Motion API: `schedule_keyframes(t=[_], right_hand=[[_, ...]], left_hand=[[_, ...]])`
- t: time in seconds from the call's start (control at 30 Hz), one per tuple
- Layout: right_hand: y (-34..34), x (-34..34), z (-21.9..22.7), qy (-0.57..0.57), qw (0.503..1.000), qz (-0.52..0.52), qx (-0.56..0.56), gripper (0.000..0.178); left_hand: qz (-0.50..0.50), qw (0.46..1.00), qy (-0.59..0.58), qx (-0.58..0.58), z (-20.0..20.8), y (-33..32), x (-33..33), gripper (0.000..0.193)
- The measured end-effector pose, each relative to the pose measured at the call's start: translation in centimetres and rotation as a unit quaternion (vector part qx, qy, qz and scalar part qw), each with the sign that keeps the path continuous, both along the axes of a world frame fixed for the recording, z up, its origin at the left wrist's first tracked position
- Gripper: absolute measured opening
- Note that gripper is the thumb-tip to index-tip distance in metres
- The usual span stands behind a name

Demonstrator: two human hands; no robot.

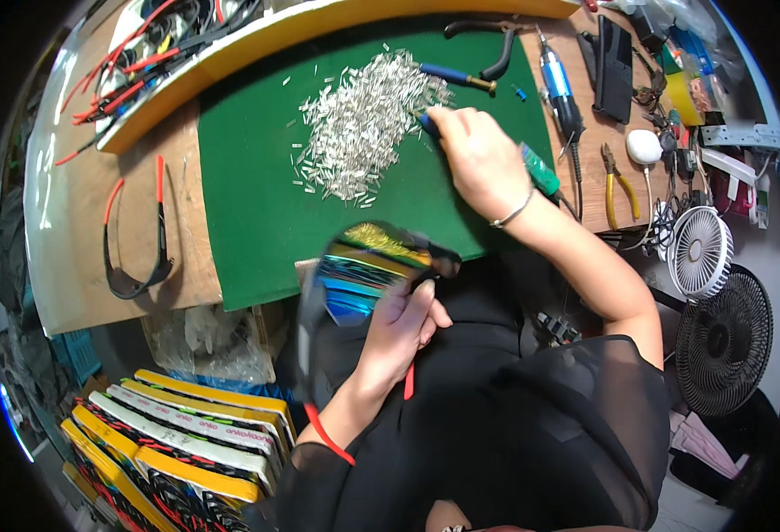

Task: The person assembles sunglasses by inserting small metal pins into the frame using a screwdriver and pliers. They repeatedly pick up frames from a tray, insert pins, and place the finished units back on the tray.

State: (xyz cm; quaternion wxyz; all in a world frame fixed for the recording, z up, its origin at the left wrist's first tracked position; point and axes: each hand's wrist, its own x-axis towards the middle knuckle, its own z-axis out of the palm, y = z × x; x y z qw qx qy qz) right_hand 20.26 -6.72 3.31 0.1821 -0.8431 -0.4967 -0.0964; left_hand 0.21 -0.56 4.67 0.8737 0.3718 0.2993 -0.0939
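Note:
My left hand [399, 328] grips a pair of sunglasses [347, 285] with shiny mirrored lenses and a dark frame, in front of the table's near edge. Red temple tips show below them, and motion blurs the glasses a little. Over the green mat [261, 239], my right hand [483, 160] is closed on a blue-ended tool [429, 125], most of it hidden in the fingers. Just left of that hand lies a heap of small clear, silvery pieces [363, 124], with several strays around it.
Another black frame with red tips [133, 288] lies on the left. A blue-handled screwdriver [461, 77], an electric screwdriver [560, 84] and yellow-handled pliers [619, 191] lie on the table. Trays of glasses [195, 417] stand lower left; fans [700, 253] stand right.

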Motion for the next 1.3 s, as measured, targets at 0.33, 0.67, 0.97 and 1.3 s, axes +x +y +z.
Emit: schedule_keyframes(t=[0.33, 0.67, 0.97, 1.3], right_hand=[[-14.7, 3.5, 3.8, -0.034, 0.987, -0.156, 0.025, 0.024], [-23.3, 5.5, -2.3, -0.120, 0.960, -0.238, -0.083, 0.021], [-15.2, -7.6, 7.0, 0.507, 0.861, -0.020, 0.010, 0.059], [-10.1, -12.5, 3.0, 0.487, 0.863, 0.127, -0.051, 0.031]], left_hand=[[-0.060, 0.967, 0.118, 0.216, -0.3, -1.4, -1.2, 0.034], [0.072, 0.984, 0.045, 0.153, 1.8, -0.4, -0.3, 0.022], [0.174, 0.963, 0.107, 0.176, 0.0, 0.1, -3.7, 0.020], [0.100, 0.969, 0.078, 0.213, 1.5, 0.7, -3.1, 0.009]])
